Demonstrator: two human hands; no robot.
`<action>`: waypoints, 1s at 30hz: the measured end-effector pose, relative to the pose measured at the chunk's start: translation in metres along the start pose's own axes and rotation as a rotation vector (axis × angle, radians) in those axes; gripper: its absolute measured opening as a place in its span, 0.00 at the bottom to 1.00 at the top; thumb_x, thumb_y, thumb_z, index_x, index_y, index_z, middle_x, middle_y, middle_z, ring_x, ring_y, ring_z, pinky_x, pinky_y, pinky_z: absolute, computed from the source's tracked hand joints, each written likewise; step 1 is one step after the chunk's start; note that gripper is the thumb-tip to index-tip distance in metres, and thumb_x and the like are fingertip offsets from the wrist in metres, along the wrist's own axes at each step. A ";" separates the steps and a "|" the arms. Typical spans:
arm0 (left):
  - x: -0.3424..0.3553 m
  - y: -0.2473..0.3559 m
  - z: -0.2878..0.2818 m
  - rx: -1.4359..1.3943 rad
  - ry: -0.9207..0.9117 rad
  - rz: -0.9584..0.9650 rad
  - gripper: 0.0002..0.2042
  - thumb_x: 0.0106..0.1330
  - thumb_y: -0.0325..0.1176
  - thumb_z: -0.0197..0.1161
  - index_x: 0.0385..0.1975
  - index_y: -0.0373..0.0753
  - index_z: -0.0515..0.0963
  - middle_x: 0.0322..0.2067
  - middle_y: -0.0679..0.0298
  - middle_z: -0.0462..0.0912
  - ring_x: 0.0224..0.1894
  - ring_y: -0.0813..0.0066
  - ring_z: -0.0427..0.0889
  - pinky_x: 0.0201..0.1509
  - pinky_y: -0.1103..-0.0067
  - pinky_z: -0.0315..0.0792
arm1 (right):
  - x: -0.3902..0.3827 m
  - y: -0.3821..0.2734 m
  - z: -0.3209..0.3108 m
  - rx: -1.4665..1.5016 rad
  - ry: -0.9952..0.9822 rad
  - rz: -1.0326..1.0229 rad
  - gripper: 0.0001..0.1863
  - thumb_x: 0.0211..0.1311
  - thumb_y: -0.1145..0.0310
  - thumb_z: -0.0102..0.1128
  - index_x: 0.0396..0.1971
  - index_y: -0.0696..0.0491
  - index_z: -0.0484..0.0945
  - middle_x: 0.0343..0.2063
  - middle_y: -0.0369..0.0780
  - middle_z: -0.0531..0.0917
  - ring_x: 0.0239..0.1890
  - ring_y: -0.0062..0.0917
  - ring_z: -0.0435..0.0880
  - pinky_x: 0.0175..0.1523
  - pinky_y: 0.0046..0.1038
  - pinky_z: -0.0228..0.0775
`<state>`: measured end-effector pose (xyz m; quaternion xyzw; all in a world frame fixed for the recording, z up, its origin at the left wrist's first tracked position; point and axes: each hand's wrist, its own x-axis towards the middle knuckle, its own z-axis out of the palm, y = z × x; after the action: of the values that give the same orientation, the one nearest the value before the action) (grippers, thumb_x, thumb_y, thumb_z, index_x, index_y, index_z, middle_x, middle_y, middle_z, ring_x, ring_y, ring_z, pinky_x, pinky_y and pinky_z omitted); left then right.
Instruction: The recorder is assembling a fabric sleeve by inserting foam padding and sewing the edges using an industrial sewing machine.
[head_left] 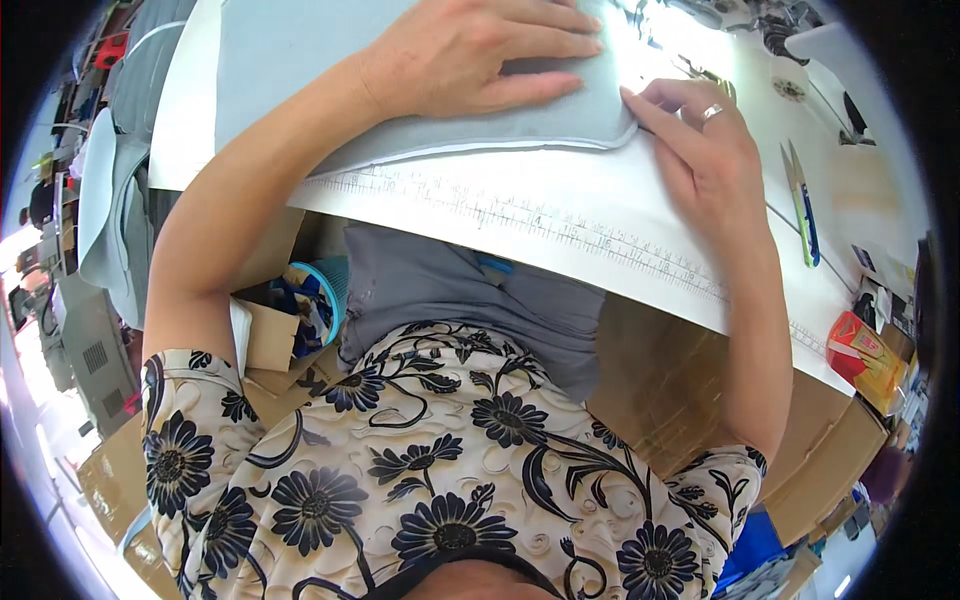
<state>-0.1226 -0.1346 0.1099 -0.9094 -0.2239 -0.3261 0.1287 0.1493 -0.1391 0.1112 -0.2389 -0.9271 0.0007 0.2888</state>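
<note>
A grey fabric panel (290, 75) with a pale edge along its near side lies on the white sewing table (560, 180). Flat on top of it rests my left hand (480, 55), fingers stretched toward the right and thumb apart. At the panel's right edge, my right hand (705, 140) has thumb and index finger closed on the fabric near its rounded corner. A ring (712, 112) sits on one finger of that hand. Just beyond both hands, bright light washes out part of the sewing machine (700, 40).
Thread snips (802, 205) lie right of my right hand. A printed ruler scale (480, 215) runs along the table's near edge. At the right end stands a red and yellow box (865, 360). Below the table are a blue basket (330, 290) and cardboard (660, 370); grey pieces (110, 210) hang at left.
</note>
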 end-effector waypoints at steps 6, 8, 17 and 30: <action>0.002 -0.006 0.002 0.000 0.023 0.024 0.15 0.60 0.37 0.67 0.43 0.35 0.83 0.45 0.57 0.84 0.52 0.61 0.79 0.54 0.68 0.72 | 0.001 0.000 0.000 0.043 0.023 -0.003 0.13 0.51 0.79 0.64 0.38 0.51 0.86 0.34 0.36 0.81 0.37 0.30 0.80 0.42 0.31 0.74; 0.003 -0.006 0.002 -0.012 0.031 0.023 0.15 0.60 0.37 0.67 0.42 0.35 0.83 0.45 0.57 0.84 0.52 0.61 0.79 0.54 0.68 0.72 | 0.001 0.001 -0.001 0.057 0.026 -0.024 0.12 0.49 0.79 0.65 0.35 0.51 0.85 0.33 0.36 0.81 0.36 0.30 0.81 0.40 0.31 0.74; -0.001 -0.005 0.005 -0.046 0.055 0.000 0.14 0.60 0.36 0.67 0.42 0.35 0.84 0.45 0.57 0.85 0.52 0.61 0.80 0.55 0.68 0.72 | -0.001 0.001 0.001 0.073 0.012 -0.037 0.10 0.47 0.78 0.66 0.32 0.52 0.84 0.32 0.35 0.82 0.36 0.30 0.81 0.40 0.30 0.75; 0.002 -0.016 0.013 -0.035 0.100 0.066 0.14 0.60 0.37 0.68 0.41 0.34 0.84 0.44 0.57 0.86 0.52 0.61 0.80 0.55 0.68 0.72 | 0.001 0.000 -0.004 0.022 0.029 0.001 0.11 0.50 0.78 0.65 0.35 0.52 0.84 0.34 0.35 0.81 0.38 0.29 0.80 0.40 0.30 0.75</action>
<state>-0.1218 -0.1155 0.1027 -0.9009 -0.1813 -0.3708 0.1343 0.1511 -0.1390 0.1154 -0.2360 -0.9226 0.0076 0.3051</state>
